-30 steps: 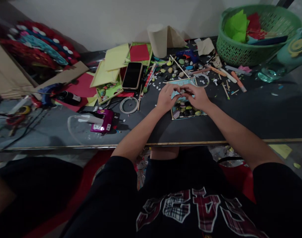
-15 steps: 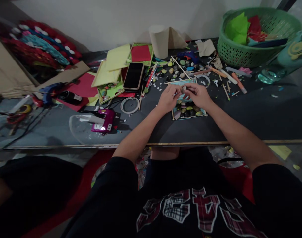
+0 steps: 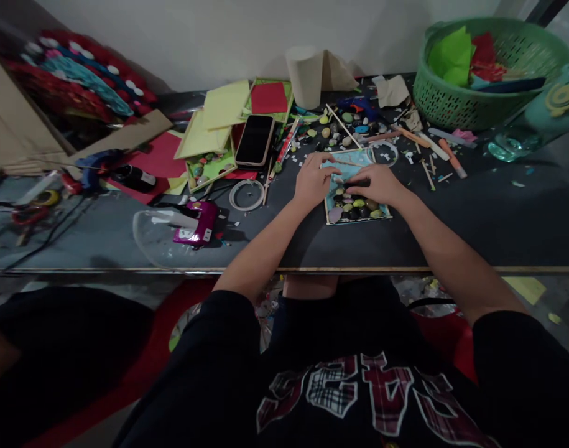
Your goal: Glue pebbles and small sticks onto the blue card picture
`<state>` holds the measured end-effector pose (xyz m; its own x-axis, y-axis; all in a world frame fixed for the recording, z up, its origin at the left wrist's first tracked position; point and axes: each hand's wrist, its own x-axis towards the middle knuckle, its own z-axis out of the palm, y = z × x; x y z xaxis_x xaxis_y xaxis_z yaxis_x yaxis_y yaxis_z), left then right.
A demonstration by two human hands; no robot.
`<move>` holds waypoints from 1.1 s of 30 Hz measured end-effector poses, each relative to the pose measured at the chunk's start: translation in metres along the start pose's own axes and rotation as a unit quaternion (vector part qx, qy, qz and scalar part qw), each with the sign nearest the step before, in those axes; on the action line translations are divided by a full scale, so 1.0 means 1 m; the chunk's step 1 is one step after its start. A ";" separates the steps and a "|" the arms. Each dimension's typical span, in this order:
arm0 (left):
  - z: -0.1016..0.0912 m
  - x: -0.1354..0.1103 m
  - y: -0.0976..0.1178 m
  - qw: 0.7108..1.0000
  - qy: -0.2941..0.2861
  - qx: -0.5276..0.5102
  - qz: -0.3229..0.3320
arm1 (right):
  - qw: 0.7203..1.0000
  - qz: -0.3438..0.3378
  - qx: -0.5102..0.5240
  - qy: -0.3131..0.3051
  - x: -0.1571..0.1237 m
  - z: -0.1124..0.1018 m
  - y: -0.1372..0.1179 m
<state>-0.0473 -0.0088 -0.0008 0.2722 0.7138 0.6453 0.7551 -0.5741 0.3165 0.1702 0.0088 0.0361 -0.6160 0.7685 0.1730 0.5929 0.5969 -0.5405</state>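
Observation:
A small light-blue board (image 3: 354,163) framed with thin sticks lies on the dark table (image 3: 475,218), its near half filled with coloured pebbles (image 3: 354,208). My left hand (image 3: 313,180) lies on the board's left edge, fingers stretched flat along it. My right hand (image 3: 378,185) is over the middle of the board, fingertips together and pressed down on a small stone among the pebbles; the stone is mostly hidden under the fingers.
Loose pebbles, sticks and paper scraps (image 3: 340,127) lie behind the board. A phone (image 3: 255,139), paper sheets, a tape ring (image 3: 245,195), a pink device (image 3: 195,227) and a glue gun (image 3: 95,165) sit left. A green basket (image 3: 456,99) stands back right.
Both hands held a pale stone up between the fingertips above the board. Now they have come down: the right presses onto the pebbles, the left rests on the board's edge.

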 end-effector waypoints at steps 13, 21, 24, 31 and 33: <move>-0.003 0.002 0.008 0.988 -0.116 -0.082 0.057 | 0.998 0.049 0.027 -0.014 -0.001 -0.004 0.006; -0.001 0.002 0.012 0.987 -0.113 -0.099 -0.054 | 0.996 0.079 0.015 -0.024 -0.002 -0.010 -0.006; -0.003 0.003 0.015 0.983 -0.130 -0.109 -0.066 | 0.995 0.084 0.019 -0.041 -0.004 -0.014 -0.013; -0.009 0.006 0.016 0.976 -0.159 -0.115 -0.090 | 0.994 0.049 0.067 -0.065 -0.003 -0.015 0.003; -0.008 0.006 0.016 0.975 -0.164 -0.120 -0.094 | 0.994 0.039 0.083 -0.059 -0.002 -0.013 0.006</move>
<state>-0.0390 -0.0169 0.0136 0.3474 0.8830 0.3156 0.6596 -0.4694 0.5871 0.1824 0.0139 0.0432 -0.6336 0.7730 0.0328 0.5541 0.4830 -0.6780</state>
